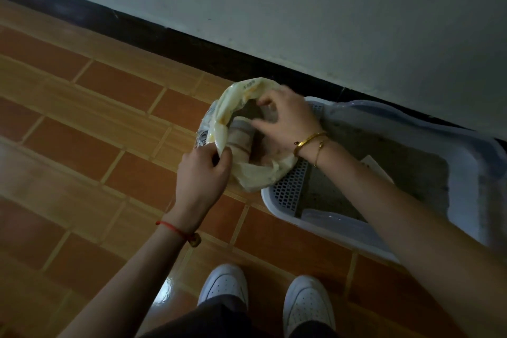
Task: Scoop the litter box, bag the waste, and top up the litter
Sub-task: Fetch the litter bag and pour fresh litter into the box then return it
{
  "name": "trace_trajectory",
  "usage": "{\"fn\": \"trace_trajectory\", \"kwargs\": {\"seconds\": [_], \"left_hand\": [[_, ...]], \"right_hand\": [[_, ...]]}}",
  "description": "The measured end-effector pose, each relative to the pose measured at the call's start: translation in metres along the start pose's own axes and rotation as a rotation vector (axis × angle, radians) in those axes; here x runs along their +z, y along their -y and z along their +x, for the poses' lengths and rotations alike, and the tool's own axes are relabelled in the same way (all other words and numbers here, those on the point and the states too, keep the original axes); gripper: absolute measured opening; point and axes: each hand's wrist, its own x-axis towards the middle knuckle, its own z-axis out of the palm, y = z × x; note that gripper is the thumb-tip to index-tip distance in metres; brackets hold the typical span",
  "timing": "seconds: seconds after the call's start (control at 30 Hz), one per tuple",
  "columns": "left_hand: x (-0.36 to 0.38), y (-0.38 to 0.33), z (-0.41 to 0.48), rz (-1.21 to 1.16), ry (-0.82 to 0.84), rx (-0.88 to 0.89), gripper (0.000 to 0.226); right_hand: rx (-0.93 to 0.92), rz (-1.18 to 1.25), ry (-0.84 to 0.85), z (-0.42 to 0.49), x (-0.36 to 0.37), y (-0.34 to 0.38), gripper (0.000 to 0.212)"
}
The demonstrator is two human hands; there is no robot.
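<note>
As the left hand (201, 173) pinches the bag (258, 175) rim and the right hand (285, 121) grips its far edge, the mouth gapes — ready (presumably) for waste.

red string bracelet (178, 232), gold bangles (311, 140), white sneakers (308, 304)

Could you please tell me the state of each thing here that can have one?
bag: mouth held open.
left hand: grips the bag's near rim.
right hand: at the bag's mouth, fingers curled; grip unclear.
litter box: uncovered, holding grey litter.
</note>
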Motion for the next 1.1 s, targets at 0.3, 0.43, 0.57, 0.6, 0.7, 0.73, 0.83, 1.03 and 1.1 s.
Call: {"fn": "trace_trajectory", "kwargs": {"seconds": [0.3,0.43,0.57,0.6,0.7,0.73,0.83,1.03,1.1], "left_hand": [[0.002,0.005,0.003,-0.017,0.002,0.004,0.045],[-0.003,0.003,0.004,-0.016,-0.023,0.013,0.045],[-0.014,0.002,0.007,-0.058,-0.033,-0.013,0.046],[-0.018,0.002,0.01,-0.069,-0.049,-0.021,0.046],[-0.031,0.004,0.02,-0.101,-0.081,-0.058,0.045],[-0.036,0.004,0.023,-0.124,-0.084,-0.078,0.043],[-0.048,0.006,0.029,-0.181,-0.089,-0.134,0.037],[-0.088,-0.015,0.034,-0.238,-0.084,-0.264,0.034],[-0.114,-0.037,0.029,-0.234,-0.064,-0.27,0.031]], "right_hand": [[0.166,-0.161,-0.026,0.038,-0.003,-0.034,0.042],[0.181,-0.053,0.006,0.039,0.008,-0.037,0.026],[0.135,-0.039,-0.05,0.046,0.01,-0.035,0.019],[0.12,-0.048,-0.061,0.05,0.011,-0.033,0.018],[0.091,-0.07,-0.072,0.061,0.013,-0.022,0.019],[0.082,-0.079,-0.077,0.066,0.013,-0.018,0.021],[0.073,-0.124,-0.071,0.079,0.009,-0.006,0.024],[0.078,-0.18,0.015,0.09,-0.021,0.029,0.028],[0.106,-0.165,0.027,0.087,-0.043,0.048,0.028]]}}
